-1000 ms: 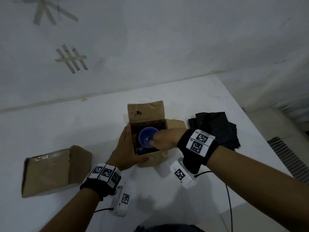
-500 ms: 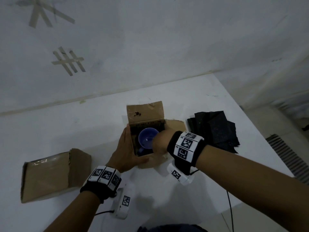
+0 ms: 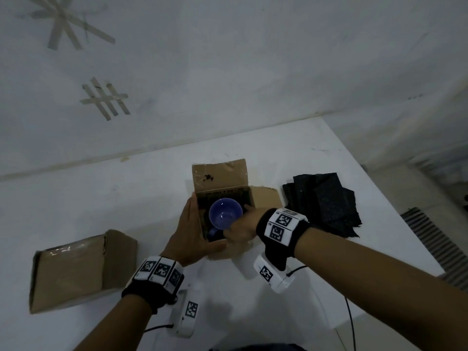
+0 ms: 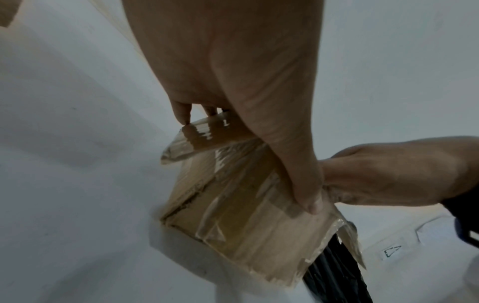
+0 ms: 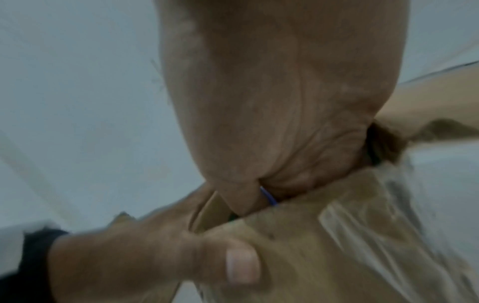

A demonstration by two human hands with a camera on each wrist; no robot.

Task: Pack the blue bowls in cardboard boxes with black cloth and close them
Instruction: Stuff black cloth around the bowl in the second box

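Note:
An open cardboard box (image 3: pixel 220 173) stands mid-table with its back flap raised. A blue bowl (image 3: pixel 224 216) sits in its mouth, hollow side up. My right hand (image 3: pixel 241 225) reaches in from the right and grips the bowl's near right rim; in the right wrist view a sliver of the blue bowl's rim (image 5: pixel 268 196) shows between thumb and fingers. My left hand (image 3: pixel 192 231) holds the box at its left wall, with the thumb (image 4: pixel 308 196) pressed on the taped front of the box (image 4: pixel 233 205). The box's inside below the bowl is dark.
A pile of black cloth (image 3: pixel 326 203) lies right of the box, near the table's right edge. A closed cardboard box (image 3: pixel 81 267) lies at the left front. The white wall runs along the far side of the table (image 3: pixel 101 198).
My right hand has sunk a little with the bowl into the box, and its wrist has turned and drawn nearer. My left hand has kept its hold on the box.

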